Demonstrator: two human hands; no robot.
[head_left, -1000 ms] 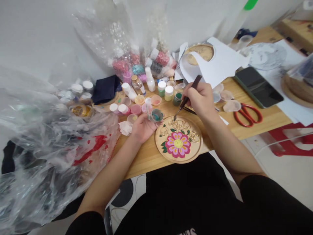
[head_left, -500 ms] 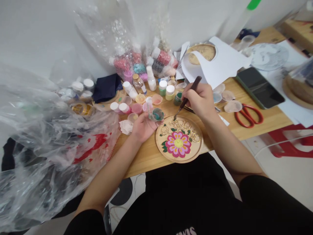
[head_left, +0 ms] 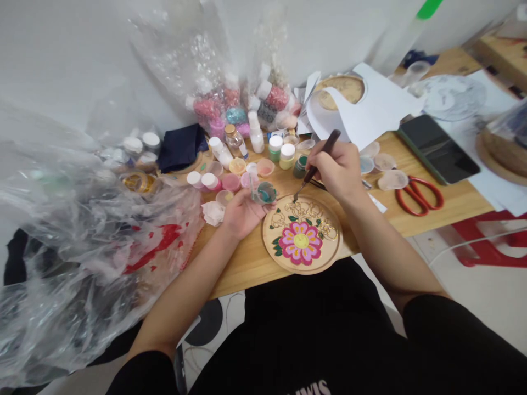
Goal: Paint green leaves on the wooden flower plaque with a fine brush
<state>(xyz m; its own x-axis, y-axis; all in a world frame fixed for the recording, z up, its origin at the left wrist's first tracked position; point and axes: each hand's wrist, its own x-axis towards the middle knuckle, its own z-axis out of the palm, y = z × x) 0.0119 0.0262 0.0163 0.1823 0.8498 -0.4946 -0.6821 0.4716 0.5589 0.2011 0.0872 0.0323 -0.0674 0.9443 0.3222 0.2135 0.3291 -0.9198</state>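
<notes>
A round wooden plaque lies at the table's front edge, with a pink flower, green leaves and gold outlines on it. My left hand is closed around a small clear cup with dark green paint in it, just left of the plaque's upper rim. My right hand grips a dark-handled tool with a thin metal shaft; its small tip is at the gold outlines near the plaque's top. Whether the tip touches the surface I cannot tell. An opened jar of green paint stands beside my right fingers.
Several paint pots, a corked glass bottle and white bottles stand behind the cup. Red-handled scissors and a phone lie at right. Crumpled clear plastic covers the left side.
Almost nothing differs. The view has shifted very slightly; both hands keep their hold, and the tool's tip stays near the plaque's top.
</notes>
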